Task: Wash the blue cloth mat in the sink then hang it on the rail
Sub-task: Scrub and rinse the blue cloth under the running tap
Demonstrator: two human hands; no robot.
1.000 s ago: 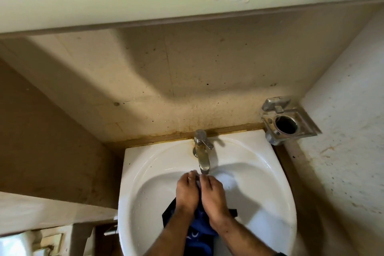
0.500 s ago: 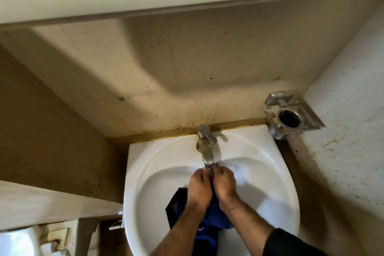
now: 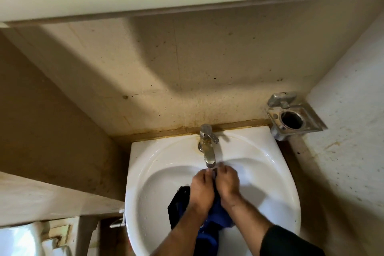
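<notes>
over the last second your hands crept forward together, from the middle of the basin to right under the tap's spout, and the cloth came with them. that put the bunched part where the water would fall, so by my reading you were in the scrubbing stage, with hanging not yet begun; no rail was in view. your left hand (image 3: 201, 188) and right hand (image 3: 227, 183) sat knuckle to knuckle, fingers curled down, each gripping the blue cloth mat (image 3: 209, 217) between them. the mat looked dark and soaked, crumpled into folds, trailing back under your wrists into the sink (image 3: 270, 172). the tap (image 3: 207, 147) stood just ahead of your fingertips.
</notes>
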